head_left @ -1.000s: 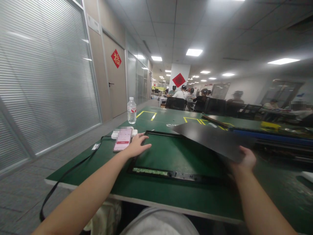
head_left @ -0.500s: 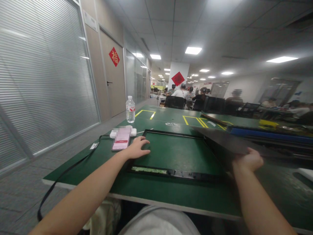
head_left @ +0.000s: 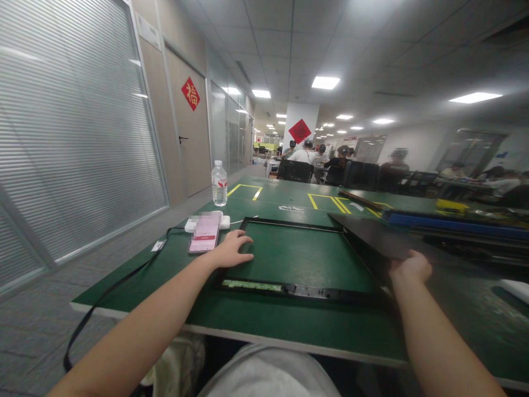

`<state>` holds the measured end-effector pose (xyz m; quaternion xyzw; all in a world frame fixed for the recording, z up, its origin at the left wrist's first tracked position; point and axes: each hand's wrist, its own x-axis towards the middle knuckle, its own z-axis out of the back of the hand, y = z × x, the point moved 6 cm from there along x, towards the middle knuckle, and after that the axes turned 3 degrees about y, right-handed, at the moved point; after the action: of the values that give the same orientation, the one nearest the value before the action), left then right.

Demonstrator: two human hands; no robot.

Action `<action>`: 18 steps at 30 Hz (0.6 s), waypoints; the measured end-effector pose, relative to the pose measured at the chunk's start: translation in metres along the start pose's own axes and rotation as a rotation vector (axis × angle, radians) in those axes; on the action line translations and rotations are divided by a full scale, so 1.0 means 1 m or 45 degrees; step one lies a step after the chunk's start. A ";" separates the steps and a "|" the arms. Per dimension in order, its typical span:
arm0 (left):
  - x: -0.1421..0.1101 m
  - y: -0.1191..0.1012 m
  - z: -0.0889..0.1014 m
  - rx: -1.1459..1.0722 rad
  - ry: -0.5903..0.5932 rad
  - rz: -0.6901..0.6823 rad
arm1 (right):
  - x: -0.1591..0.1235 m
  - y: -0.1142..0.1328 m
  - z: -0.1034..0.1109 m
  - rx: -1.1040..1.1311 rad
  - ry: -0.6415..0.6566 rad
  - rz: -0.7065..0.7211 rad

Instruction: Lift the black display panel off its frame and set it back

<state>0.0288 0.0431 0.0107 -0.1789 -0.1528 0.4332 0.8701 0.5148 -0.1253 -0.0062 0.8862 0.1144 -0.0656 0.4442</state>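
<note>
A black rectangular frame (head_left: 289,223) lies flat on the green table, with a green circuit strip (head_left: 252,286) along its near side. My left hand (head_left: 235,249) rests over the frame's left side, fingers apart, partly covering that edge. At the frame's right side, my right hand (head_left: 413,269) grips a thin dark flat panel (head_left: 376,237), which is tilted and blurred. The panel's left edge lies along the frame's right side; whether they are joined I cannot tell. Much of the panel's near part is smeared or hidden by my wrist.
A pink-screened phone (head_left: 205,231) leans near a white power strip (head_left: 223,220), its black cable trailing left. Behind stands a water bottle (head_left: 219,184). A blue-edged long part (head_left: 454,225) lies at the right. Several people sit at far tables.
My right hand has shifted slightly left and down with the dark panel. My left hand stays in place on the frame's left side.
</note>
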 end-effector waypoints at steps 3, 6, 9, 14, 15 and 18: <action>-0.001 -0.002 -0.001 0.008 0.023 0.005 | 0.003 -0.003 0.000 0.004 -0.005 -0.025; -0.001 -0.001 -0.001 0.004 0.020 0.007 | 0.005 -0.005 0.001 -0.006 -0.009 -0.046; 0.000 0.000 -0.002 0.020 0.023 0.008 | 0.007 -0.007 0.003 -0.028 -0.020 -0.064; 0.000 -0.001 -0.004 0.078 0.059 -0.013 | 0.011 -0.011 0.006 -0.077 -0.054 -0.123; 0.000 -0.002 -0.004 0.087 0.061 -0.014 | 0.011 -0.012 0.007 -0.089 -0.062 -0.145; -0.001 -0.002 -0.004 0.104 0.075 -0.007 | 0.011 -0.014 0.009 -0.113 -0.081 -0.200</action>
<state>0.0313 0.0408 0.0081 -0.1555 -0.1096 0.4312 0.8820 0.5220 -0.1227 -0.0250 0.8513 0.1722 -0.1234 0.4800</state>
